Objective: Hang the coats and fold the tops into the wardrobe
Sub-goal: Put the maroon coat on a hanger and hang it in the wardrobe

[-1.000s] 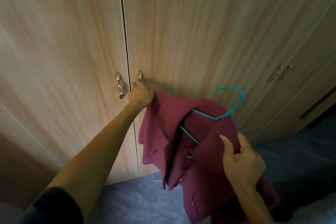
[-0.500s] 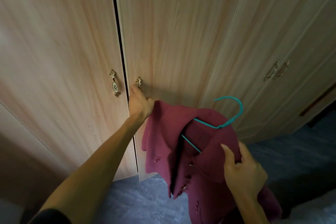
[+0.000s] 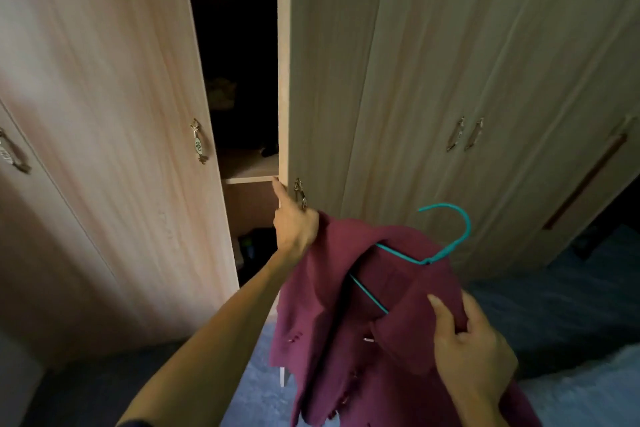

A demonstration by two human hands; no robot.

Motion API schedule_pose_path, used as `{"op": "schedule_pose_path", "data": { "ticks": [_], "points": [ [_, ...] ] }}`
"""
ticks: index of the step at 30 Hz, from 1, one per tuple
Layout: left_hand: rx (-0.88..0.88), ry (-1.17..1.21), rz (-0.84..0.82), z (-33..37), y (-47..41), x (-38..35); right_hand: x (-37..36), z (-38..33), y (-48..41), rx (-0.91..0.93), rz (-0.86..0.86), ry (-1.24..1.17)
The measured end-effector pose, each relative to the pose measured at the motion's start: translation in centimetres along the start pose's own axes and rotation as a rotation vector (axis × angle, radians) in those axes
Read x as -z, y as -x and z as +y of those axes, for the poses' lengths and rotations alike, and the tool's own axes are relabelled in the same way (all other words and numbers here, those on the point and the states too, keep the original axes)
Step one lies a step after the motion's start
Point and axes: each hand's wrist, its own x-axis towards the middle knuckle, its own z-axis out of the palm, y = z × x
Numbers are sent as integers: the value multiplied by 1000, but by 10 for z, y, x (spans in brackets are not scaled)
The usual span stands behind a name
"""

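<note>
Left hand (image 3: 294, 224) reaching forward to the edge of the open wardrobe door (image 3: 325, 80), fingers wrapped around the brass door handle (image 3: 300, 192), forefinger stretched up along the door's edge. Right hand (image 3: 472, 354) low at the right, gripping the collar of a maroon coat (image 3: 363, 315), thumb laid on top of the cloth, fingers curled beneath. Coat draped on a teal hanger (image 3: 446, 246), hook standing free above the shoulder, one wire arm showing inside the open neck; garment held in the air in front of the wardrobe, not inside it, one shoulder brushing the left wrist. Small pale buttons down the coat front. Door swung out toward the camera, dark gap between it and the neighbouring closed door (image 3: 104, 114) at the left, that door bearing its own ornate handle (image 3: 198, 146). Inside the gap, a wooden shelf (image 3: 249, 170) with a dim compartment above and another below; contents too dark to name. More closed doors farther right, a pair of handles (image 3: 465, 133) side by side. Blue-grey floor (image 3: 554, 315) below, a pale fluffy surface (image 3: 595, 388) at the lower right corner.
</note>
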Motion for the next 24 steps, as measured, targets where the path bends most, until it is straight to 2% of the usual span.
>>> {"op": "schedule_pose_path", "data": {
  "ticks": [5,11,16,24],
  "points": [
    [-88,-432,-87,25,38,-16,49,38,8,3,-4,15],
    [-375,-678,-208,46,61,-46,70,56,21,-28,21,11],
    [-581,-738,-364,92,75,-82,88,63,20,-95,65,-1],
    [-733,-763,-292,111,75,-74,94,59,14,-88,65,-40]
  ]
}}
